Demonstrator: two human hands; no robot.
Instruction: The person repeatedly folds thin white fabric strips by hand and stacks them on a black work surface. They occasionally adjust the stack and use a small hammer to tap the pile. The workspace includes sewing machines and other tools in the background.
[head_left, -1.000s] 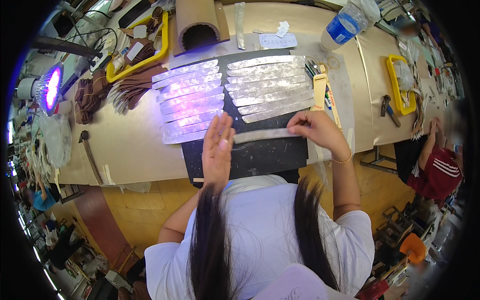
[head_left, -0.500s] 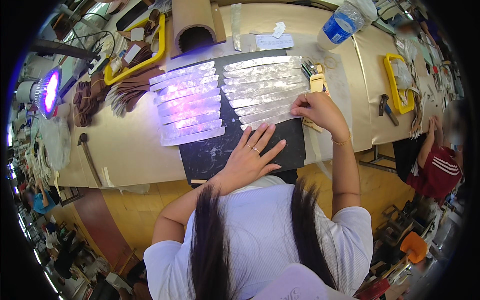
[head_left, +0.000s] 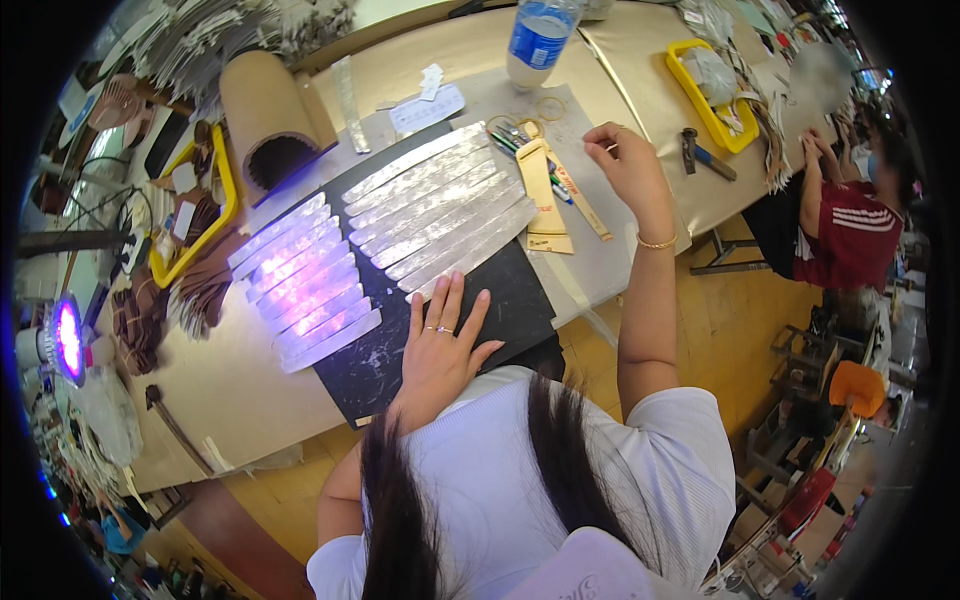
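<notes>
My left hand (head_left: 443, 340) lies flat with fingers spread on a black board (head_left: 510, 305), its fingertips at the lowest strip of the right-hand group of silvery strips (head_left: 430, 205). A second group of silvery strips (head_left: 305, 285) lies to its left, lit pink and violet. Raised over the table's right part, my right hand (head_left: 630, 175) has thumb and fingers pinched together; anything between them is too small to make out. Between this hand and the strips are pens (head_left: 508, 140), a pale wooden piece (head_left: 543, 195) and a flat ruler-like stick (head_left: 585, 205).
A glowing lamp (head_left: 66, 338) stands at left, near a yellow basket (head_left: 232, 190) and brown strips (head_left: 135, 320). Behind are a cardboard tube (head_left: 262, 100) and a bottle (head_left: 537, 45). At right lie a hammer (head_left: 710, 157) and another yellow basket (head_left: 740, 138); a person in red (head_left: 850, 225) sits beyond.
My right hand has left the end of the lower strips and moved up and to the right, still pinched. My left hand stays flat by the lowest strip. The whole view has turned.
</notes>
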